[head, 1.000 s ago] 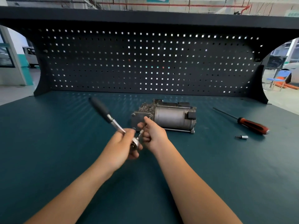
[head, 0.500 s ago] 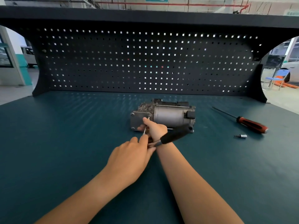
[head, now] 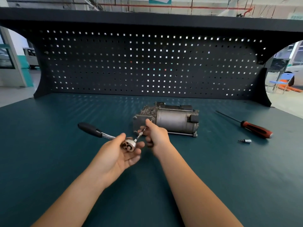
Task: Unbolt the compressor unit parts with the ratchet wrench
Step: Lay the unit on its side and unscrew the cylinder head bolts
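Aiming the tool at the end face of the grey metal compressor unit (head: 173,120), as I judge.
The unit lies mid-bench on the dark green mat (head: 49,161). The left hand (head: 118,154) grips the head of the chrome ratchet wrench (head: 129,146) with black handle; the right hand (head: 156,136) pinches its thin steel bit shaft (head: 141,132) just before the unit. Next, the tip must probably sit fully in a bolt head before swinging.

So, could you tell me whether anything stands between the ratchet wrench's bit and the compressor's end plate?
Only the right hand, which pinches the bit shaft just before the compressor and hides its tip. The left hand holds the ratchet wrench by its head. The screwdriver lies apart, to the right.
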Action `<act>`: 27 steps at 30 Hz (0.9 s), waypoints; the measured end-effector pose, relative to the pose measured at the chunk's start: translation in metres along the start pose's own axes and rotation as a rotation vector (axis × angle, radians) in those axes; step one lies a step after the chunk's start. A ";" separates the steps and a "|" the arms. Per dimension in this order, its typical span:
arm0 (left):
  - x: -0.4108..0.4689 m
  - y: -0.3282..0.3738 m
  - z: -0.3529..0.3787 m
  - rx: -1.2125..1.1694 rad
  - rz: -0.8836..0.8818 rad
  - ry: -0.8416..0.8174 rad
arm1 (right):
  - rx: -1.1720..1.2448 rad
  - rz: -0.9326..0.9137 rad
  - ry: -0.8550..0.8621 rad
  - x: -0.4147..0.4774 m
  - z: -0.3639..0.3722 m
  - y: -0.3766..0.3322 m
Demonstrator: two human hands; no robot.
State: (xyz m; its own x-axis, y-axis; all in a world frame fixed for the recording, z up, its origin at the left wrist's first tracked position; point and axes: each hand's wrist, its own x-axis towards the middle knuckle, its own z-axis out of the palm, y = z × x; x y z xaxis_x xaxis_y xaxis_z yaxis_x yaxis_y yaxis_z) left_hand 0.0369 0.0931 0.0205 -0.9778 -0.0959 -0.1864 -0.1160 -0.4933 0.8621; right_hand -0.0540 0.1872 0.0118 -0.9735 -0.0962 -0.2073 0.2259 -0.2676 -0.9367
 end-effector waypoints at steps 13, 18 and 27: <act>-0.001 -0.019 -0.001 1.840 0.979 0.019 | -0.204 -0.184 0.101 0.006 0.002 0.004; 0.001 -0.019 -0.006 1.890 1.004 0.089 | -0.123 -0.173 0.096 0.005 0.000 0.007; 0.006 -0.007 0.000 0.405 0.173 0.022 | -0.028 -0.086 0.027 0.000 0.001 0.004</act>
State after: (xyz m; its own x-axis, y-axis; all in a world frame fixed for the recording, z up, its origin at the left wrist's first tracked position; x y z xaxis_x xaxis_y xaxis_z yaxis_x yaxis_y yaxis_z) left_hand 0.0320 0.0962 0.0135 -0.9854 -0.1677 -0.0293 -0.0143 -0.0900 0.9958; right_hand -0.0536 0.1847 0.0086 -0.9899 -0.0485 -0.1331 0.1410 -0.2471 -0.9587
